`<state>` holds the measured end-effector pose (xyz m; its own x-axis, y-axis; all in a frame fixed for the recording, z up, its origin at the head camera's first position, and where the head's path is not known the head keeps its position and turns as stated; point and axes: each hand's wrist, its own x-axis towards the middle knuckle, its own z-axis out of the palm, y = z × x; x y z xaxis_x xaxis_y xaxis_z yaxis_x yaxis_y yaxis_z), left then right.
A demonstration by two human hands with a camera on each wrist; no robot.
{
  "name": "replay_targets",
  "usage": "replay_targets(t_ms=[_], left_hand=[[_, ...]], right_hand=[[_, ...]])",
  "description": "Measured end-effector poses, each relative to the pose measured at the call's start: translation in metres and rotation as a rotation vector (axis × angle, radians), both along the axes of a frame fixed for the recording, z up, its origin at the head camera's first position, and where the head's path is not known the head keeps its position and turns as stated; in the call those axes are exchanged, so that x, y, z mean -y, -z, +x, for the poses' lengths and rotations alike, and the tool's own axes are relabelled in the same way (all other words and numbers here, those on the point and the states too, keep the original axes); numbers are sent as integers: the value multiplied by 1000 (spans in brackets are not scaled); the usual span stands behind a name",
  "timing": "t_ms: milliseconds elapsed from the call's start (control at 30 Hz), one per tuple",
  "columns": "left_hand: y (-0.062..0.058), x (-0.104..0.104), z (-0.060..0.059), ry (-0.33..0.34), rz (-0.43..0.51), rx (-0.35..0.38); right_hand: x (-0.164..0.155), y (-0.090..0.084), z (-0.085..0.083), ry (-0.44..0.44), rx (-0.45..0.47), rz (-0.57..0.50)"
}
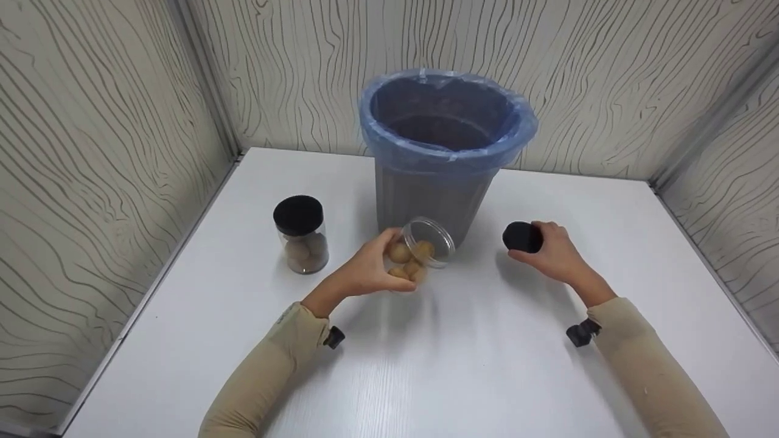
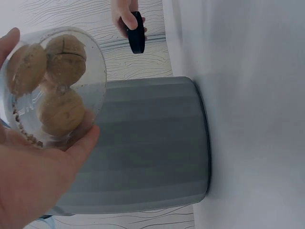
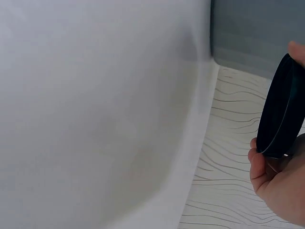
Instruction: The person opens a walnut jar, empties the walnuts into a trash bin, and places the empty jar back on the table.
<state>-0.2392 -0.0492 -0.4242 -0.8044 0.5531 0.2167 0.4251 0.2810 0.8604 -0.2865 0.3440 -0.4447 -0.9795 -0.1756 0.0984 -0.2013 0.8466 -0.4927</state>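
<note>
My left hand (image 1: 371, 267) grips a clear jar (image 1: 433, 234) with no lid on it, tilted so its mouth leans to the right. Several round brown walnuts (image 2: 62, 112) lie inside, with small crumbs along the wall in the left wrist view. In my right hand (image 1: 557, 252) is a black round lid (image 1: 522, 237), pinched by its rim above the table; the right wrist view shows the lid (image 3: 281, 109) edge-on. A grey bin (image 1: 420, 198) with a blue bag (image 1: 447, 155) over its rim stands just behind the tilted jar.
A second clear jar (image 1: 307, 252) with a black lid (image 1: 298, 215) stands upright on the left, holding round brown things. The white table (image 1: 389, 377) is bordered by wood-grain patterned panels (image 1: 292, 73) at the back and both sides.
</note>
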Motion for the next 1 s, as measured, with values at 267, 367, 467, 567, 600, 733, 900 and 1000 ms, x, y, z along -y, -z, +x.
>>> replay_targets(t_ms=[267, 367, 467, 567, 600, 733, 900, 1000], left_hand=[[0, 1, 1, -13, 12, -6], [-1, 1, 2, -15, 17, -11], [-2, 2, 2, -11, 19, -4], [-3, 2, 1, -3, 20, 5], [-3, 3, 1, 0, 23, 10], [-3, 2, 1, -3, 22, 8], [-3, 1, 2, -11, 9, 0], [-4, 0, 3, -12, 0, -8]], right_hand=[[-8, 8, -10, -1, 25, 61], [-11, 10, -13, 1, 25, 80], [-13, 12, -15, -2, 22, 90], [-15, 14, -16, 0, 24, 100], [-15, 15, -16, 1, 28, 104], [-16, 18, -18, 8, 44, 127], [-16, 21, -21, 18, 55, 154], [-17, 22, -22, 31, 63, 167]])
